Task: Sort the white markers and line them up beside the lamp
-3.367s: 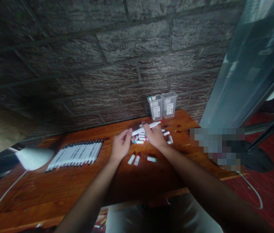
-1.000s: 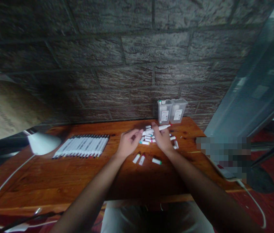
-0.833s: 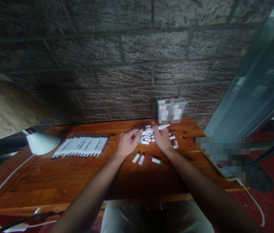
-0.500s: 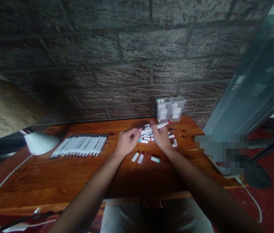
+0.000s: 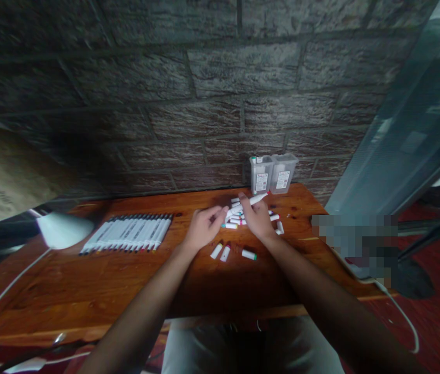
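Observation:
A white marker with a red tip slants up to the right between my two hands. My right hand grips it around its middle, thumb on top. My left hand has thumb and fingers closed at the marker's left end. Beneath and behind the hands lies a loose pile of white marker caps with coloured ends, partly hidden by the fingers. Closer to me lie a yellow-ended cap, a red-ended cap and a green-ended cap.
On the left of the wooden table lies a row of white markers, side by side. A lamp stands beyond them. Two clear plastic boxes stand by the brick wall, the left one with something inside. A white cable crosses the left edge.
The view has shifted very slightly. Both hands keep their hold on the marker, which has barely moved. The caps and the marker row lie as before.

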`<state>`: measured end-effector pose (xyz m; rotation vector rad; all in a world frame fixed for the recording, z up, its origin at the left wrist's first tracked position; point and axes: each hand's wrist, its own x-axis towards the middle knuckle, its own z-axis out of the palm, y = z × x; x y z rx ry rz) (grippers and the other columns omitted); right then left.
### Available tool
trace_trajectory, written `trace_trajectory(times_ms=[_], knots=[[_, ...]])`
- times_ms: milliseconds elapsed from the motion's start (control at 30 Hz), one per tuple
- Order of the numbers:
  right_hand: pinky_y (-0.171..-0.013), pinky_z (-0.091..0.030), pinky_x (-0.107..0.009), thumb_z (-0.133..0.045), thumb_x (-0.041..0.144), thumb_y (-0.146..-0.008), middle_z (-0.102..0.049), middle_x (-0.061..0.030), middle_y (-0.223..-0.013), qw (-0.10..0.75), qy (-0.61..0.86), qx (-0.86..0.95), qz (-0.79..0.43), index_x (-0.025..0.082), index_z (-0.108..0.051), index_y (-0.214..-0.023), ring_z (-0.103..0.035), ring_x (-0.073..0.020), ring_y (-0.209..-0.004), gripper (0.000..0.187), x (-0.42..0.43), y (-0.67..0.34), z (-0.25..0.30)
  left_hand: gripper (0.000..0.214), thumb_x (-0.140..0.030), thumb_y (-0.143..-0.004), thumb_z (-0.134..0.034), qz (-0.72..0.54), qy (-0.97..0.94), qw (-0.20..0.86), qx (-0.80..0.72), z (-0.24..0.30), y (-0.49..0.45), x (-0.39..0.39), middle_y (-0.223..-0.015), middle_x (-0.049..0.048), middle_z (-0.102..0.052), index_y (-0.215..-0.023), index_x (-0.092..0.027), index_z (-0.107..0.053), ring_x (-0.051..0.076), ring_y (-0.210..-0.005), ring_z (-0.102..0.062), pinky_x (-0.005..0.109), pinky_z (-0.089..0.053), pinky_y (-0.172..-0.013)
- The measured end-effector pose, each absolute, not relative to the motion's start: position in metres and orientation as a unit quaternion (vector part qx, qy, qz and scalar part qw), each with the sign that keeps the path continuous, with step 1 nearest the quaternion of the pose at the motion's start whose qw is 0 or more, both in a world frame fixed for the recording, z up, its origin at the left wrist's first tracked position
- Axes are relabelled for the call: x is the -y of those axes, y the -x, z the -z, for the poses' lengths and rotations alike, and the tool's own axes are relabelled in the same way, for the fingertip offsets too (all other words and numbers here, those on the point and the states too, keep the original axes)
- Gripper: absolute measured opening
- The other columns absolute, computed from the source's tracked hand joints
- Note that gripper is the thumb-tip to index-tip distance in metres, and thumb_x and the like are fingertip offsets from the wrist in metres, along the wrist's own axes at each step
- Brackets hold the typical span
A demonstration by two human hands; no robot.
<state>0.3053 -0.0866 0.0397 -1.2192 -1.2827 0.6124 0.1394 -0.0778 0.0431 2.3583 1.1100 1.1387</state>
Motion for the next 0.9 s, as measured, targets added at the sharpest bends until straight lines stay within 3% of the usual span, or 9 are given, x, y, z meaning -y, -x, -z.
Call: trace_trajectory(times_ms=[200, 900], knots=[[-0.051, -0.030, -0.025, -0.045, 0.057, -0.086, -0.044, 0.0025, -0.049, 0.583, 0.522, 0.569, -0.253, 0.020, -0.041, -0.051, -0.043, -0.0116, -0.051, 0.051, 0.0845, -0.3059, -0.0365, 0.040, -0.037, -0.094, -0.046, -0.364, -0.839, 0.157, -0.374, -0.0426, -0.1398, 0.0788, -0.055, -0.0028, -0.051, -0.063, -0.014, -0.057, 0.007, -0.053, -0.045, 0.019, -0.033, -0.055], [-0.051, -0.031, -0.025, -0.045, 0.054, -0.086, -0.048, 0.0013, -0.048, 0.575, 0.524, 0.583, -0.236, 0.019, -0.045, -0.050, -0.047, -0.0121, -0.050, 0.051, 0.0841, -0.3060, -0.0359, 0.041, -0.038, -0.096, -0.043, -0.338, -0.852, 0.152, -0.369, -0.0420, -0.1392, 0.0778, -0.055, -0.0027, -0.054, -0.063, -0.015, -0.053, 0.008, -0.053, -0.046, 0.020, -0.032, -0.055]])
